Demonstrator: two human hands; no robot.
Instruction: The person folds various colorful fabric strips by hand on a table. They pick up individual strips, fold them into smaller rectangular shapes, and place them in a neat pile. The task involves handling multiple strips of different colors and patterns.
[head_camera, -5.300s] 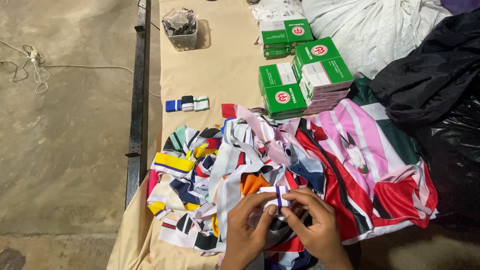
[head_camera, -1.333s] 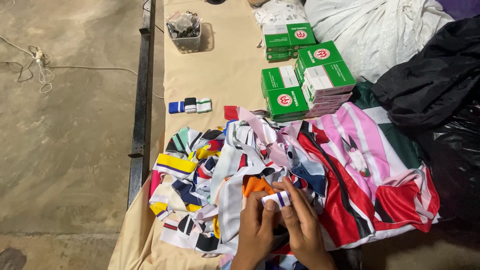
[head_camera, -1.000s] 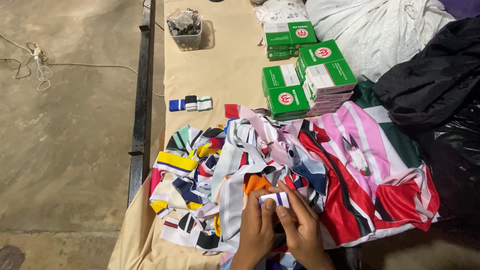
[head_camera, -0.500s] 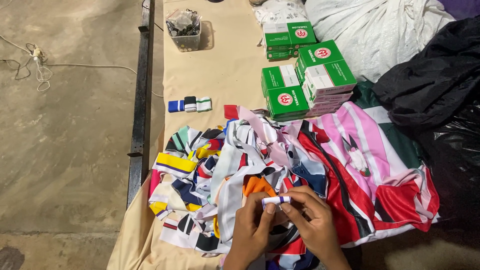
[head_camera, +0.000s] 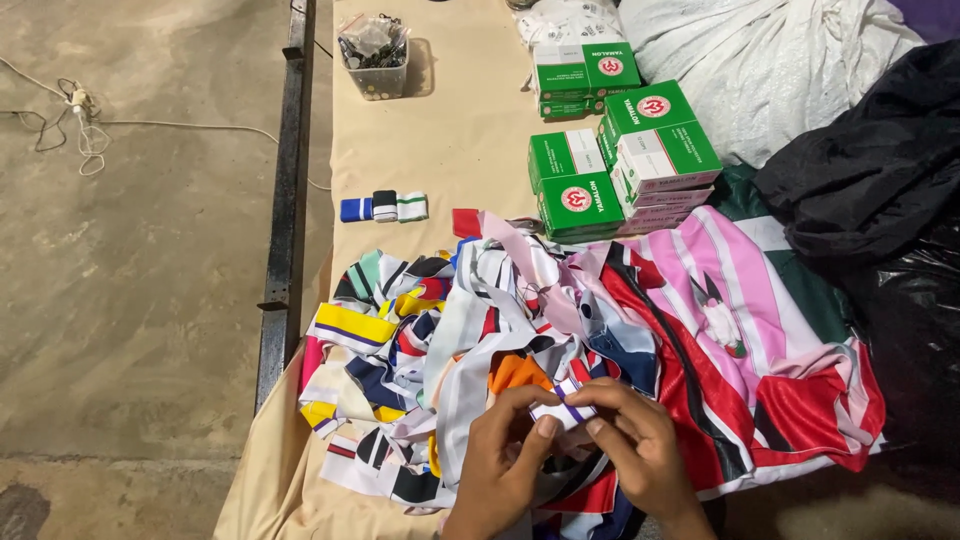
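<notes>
— Since half a second ago, what has moved?

— Both hands have drawn a little closer together over the small white strip with a purple stripe (head_camera: 563, 411); it sat flatter between the fingertips then, and now it is pinched at both ends.

— Start at the left, then.

— Bare concrete floor (head_camera: 130, 300) with a thin white cord (head_camera: 80, 120), then a dark metal rail (head_camera: 285, 220) along the edge of the tan-covered surface (head_camera: 450, 140). At the far end of that surface stands a clear plastic tub (head_camera: 373, 55) of small dark bits. Nearer lie three little folded bands (head_camera: 384, 207) side by side: blue, black, white-green.

— And the hands?

— Left hand (head_camera: 500, 465) holds the strip's left end, thumb on top; its grip is narrow, closed on the cloth. Right hand (head_camera: 640, 450) pinches the right end the same way. They hold the strip just above a heap of striped cloth trimmings (head_camera: 420, 350).

— Further right?

— A pink, red and white jersey (head_camera: 740, 340) spread flat, touching the heap. Behind it, stacked green and white boxes (head_camera: 620, 150). Then a white sack (head_camera: 770, 70) and a black plastic bag (head_camera: 880, 190) at the right edge.
</notes>
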